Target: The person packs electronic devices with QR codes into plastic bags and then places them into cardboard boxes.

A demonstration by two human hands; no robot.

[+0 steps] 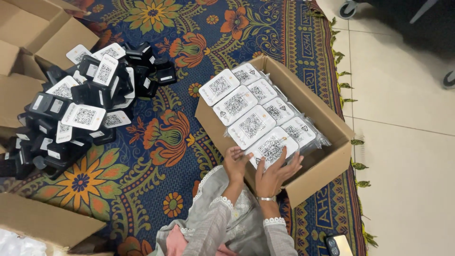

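At the near end of the cardboard box (327, 163), both hands grip the nearest white device (271, 148): left hand (235, 162) pinching its edge, right hand (279, 171) spread over it. Seating it flat, apparently flush with its row, would suit best.

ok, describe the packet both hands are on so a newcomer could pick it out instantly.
Start at the open brown cardboard box on the floral rug. Inside lie two rows of clear-wrapped white-faced flat packets. The one meant is the wrapped white packet at the near end of the left row, the only one under the left hand and right hand.
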